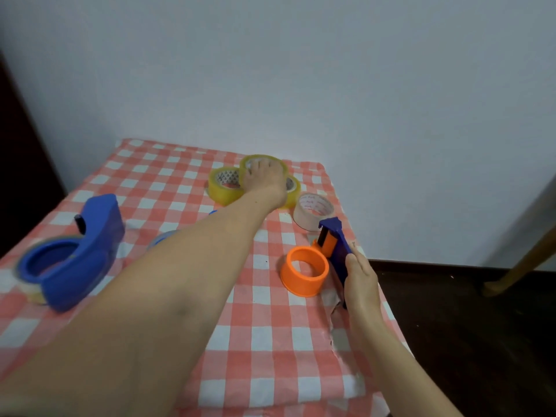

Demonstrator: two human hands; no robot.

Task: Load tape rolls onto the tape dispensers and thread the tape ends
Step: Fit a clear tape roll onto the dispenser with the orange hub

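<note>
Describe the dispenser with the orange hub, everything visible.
The dispenser is plastic: a blue frame with an open orange hub, empty of tape, and an orange piece with a dark part at its far end. It lies on the checked cloth near the table's right edge. The right hand grips its blue frame.

Near left on counter (255, 326): loaded dispenser (84, 251). Far centre: left roll (224, 188) and right roll (294, 191) side by side, top roll (263, 157) above both. Just right of these, nearer: lone roll (302, 218). Nearer again, at right edge: empty dispenser (334, 245), spool (304, 281) on its left.
</note>
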